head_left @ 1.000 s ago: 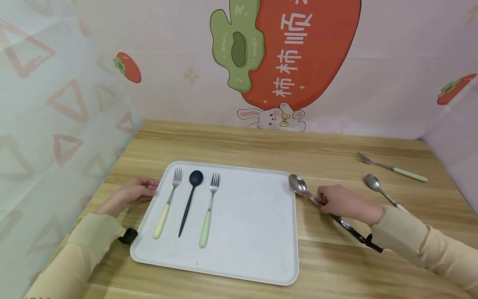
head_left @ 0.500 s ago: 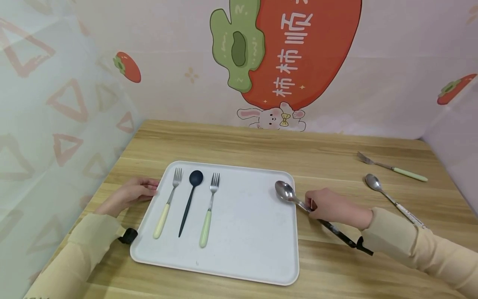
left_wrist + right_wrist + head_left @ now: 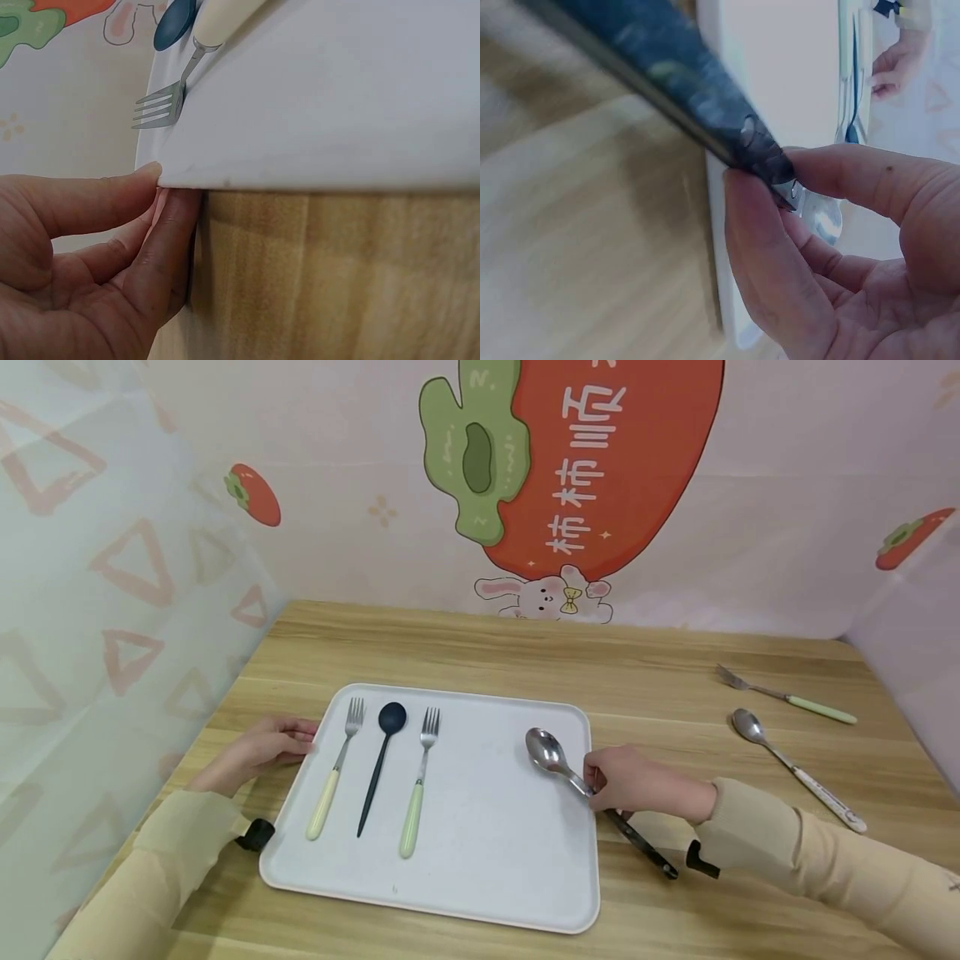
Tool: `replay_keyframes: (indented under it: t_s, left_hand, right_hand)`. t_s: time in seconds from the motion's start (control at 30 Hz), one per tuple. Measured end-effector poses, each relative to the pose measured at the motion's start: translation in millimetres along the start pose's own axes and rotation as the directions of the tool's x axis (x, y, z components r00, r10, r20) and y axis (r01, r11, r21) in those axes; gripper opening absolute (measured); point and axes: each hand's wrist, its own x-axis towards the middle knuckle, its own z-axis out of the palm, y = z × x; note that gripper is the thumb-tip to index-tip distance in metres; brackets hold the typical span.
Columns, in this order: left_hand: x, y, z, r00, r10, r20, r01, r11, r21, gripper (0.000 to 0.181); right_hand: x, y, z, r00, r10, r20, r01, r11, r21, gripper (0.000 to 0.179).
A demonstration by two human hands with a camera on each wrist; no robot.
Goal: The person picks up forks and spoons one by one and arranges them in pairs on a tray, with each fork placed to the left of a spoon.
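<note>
My right hand (image 3: pixel 637 781) pinches a large metal serving spoon (image 3: pixel 545 749) where its black handle starts. The spoon's bowl is over the right part of the white tray (image 3: pixel 487 860), and its handle end sticks out past the tray's right edge. In the right wrist view, thumb and fingers (image 3: pixel 761 247) meet around the handle. My left hand (image 3: pixel 266 747) holds the tray's left rim, thumb on top and fingers below it in the left wrist view. On the tray lie a cream-handled fork (image 3: pixel 324 806), a black spoon (image 3: pixel 372 785) and a green-handled fork (image 3: pixel 412 818), side by side.
To the right on the wooden table (image 3: pixel 465 647) lie another green-handled fork (image 3: pixel 819 707) and a spoon with a white patterned handle (image 3: pixel 828 799). Printed cloth walls (image 3: pixel 337 543) stand behind and at both sides of the table.
My right hand has moved left with the serving spoon, carrying its bowl from the tray's right rim farther in over the tray. The left hand and the tray have stayed put.
</note>
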Motion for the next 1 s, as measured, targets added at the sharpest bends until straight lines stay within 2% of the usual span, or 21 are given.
replay_keyframes:
  t_s: [0.13, 0.37, 0.63, 1.0]
  left_hand:
    - [0.2, -0.4, -0.5, 1.000, -0.002, 0.007, 0.002, 1.000, -0.007, 0.047]
    - [0.3, -1.8, -2.5, 1.000, -0.004, 0.013, 0.005, 1.000, -0.009, 0.046]
    - [-0.7, -1.9, -2.7, 1.000, -0.001, 0.007, 0.001, 1.000, 0.003, 0.044]
    - [0.3, -1.1, -0.8, 1.000, 0.002, 0.008, -0.002, 1.000, -0.025, 0.045]
  right_hand:
    - [3.2, -9, 6, 1.000, 0.014, 0.024, -0.016, 0.996, 0.085, 0.015]
    - [9.3, -13, 17, 0.999, 0.025, 0.022, -0.029, 0.980, 0.195, 0.017]
    - [16.5, -20, 27, 0.998, 0.050, 0.030, -0.056, 0.960, 0.275, 0.016]
    - [28.5, -38, 35, 0.995, 0.093, 0.046, -0.104, 0.931, 0.350, 0.016]
